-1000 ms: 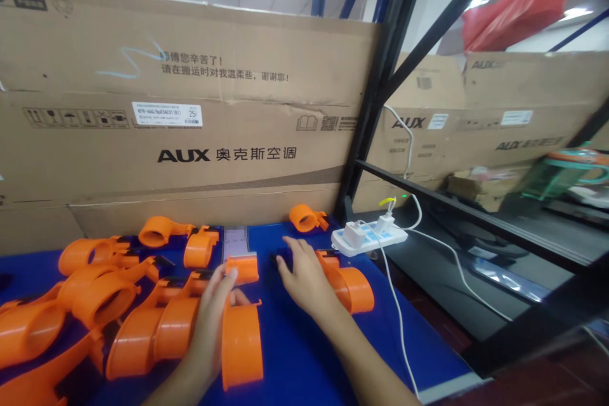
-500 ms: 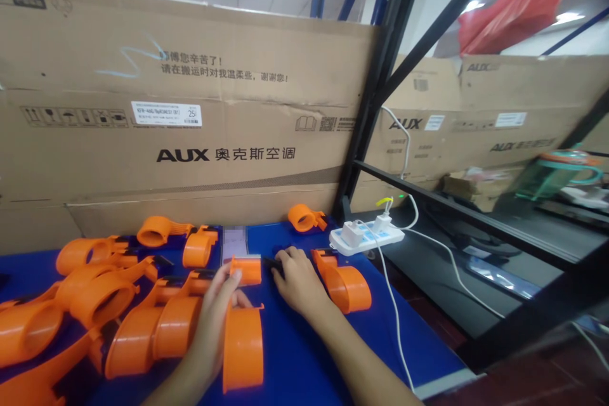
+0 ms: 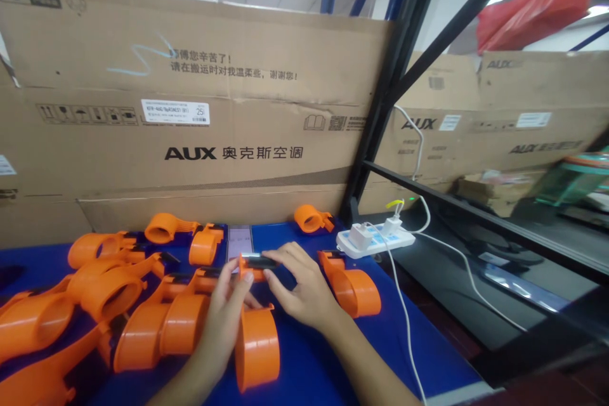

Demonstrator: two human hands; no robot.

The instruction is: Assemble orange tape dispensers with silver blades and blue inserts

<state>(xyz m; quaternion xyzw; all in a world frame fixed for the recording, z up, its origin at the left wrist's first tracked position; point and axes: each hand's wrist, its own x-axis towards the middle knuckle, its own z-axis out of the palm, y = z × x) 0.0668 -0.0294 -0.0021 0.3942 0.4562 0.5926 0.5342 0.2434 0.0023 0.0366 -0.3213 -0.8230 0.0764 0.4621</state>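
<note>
My left hand (image 3: 227, 307) grips an orange plastic tape-dispenser body (image 3: 257, 339) that rests on the blue table (image 3: 304, 368), fingers wrapped round its upper neck. My right hand (image 3: 297, 285) pinches a small black part (image 3: 261, 261) and holds it against the top of that orange body, thumb below and fingers above. Both hands meet at the top of the piece.
Several more orange dispenser bodies (image 3: 143, 323) lie to the left and one (image 3: 354, 288) to the right. A phone (image 3: 239, 241) lies flat behind the hands. A white power strip (image 3: 375, 240) with chargers and a cable sits at the right. Cardboard boxes (image 3: 190, 114) wall the back; a black rack (image 3: 380, 114) stands right.
My right hand picked the black part up from the table and brought it left onto the top of the orange body. The left hand kept its hold.
</note>
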